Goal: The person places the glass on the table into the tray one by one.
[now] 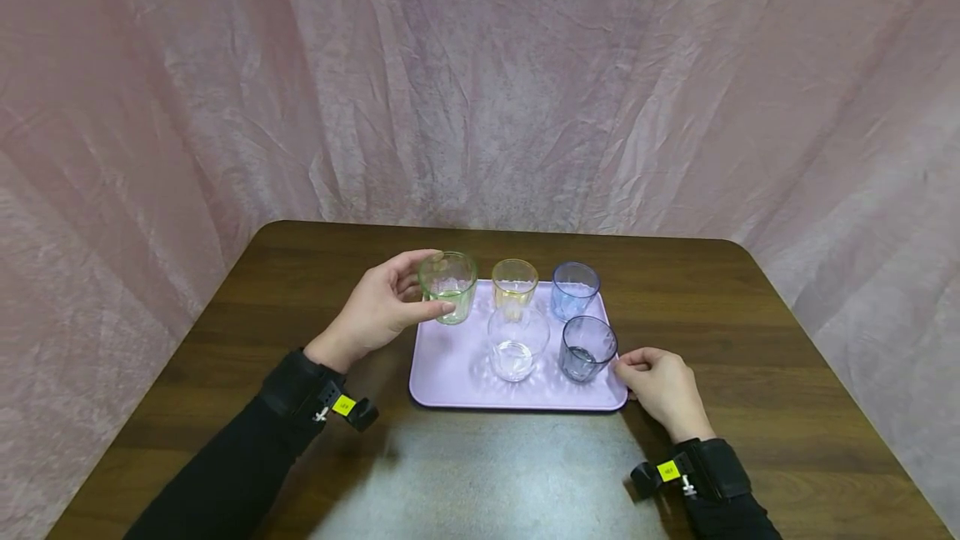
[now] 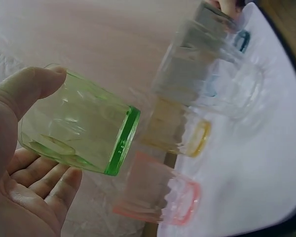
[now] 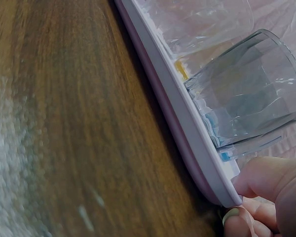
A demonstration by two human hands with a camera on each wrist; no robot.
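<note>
My left hand (image 1: pixel 378 305) grips a green tumbler (image 2: pixel 79 126) between thumb and fingers, above the back left of a lilac tray (image 1: pixel 450 382). In the left wrist view the green tumbler's base is off the tray. At the tray's front right, the thumb and fingers of my right hand (image 1: pixel 663 388) pinch its edge. Beside that hand stands a grey tumbler (image 1: pixel 588 350), with a clear tumbler (image 1: pixel 517 348) to its left. Yellow (image 1: pixel 514 283) and blue (image 1: pixel 575 292) tumblers stand behind. A pink tumbler (image 2: pixel 158 190) shows in the left wrist view; the head view hides it.
The tray lies on a dark brown wooden table (image 1: pixel 750 340) with rounded back corners. Behind the table hangs a pinkish, wrinkled curtain (image 1: pixel 480 90). Each wrist carries a black strap with a small camera.
</note>
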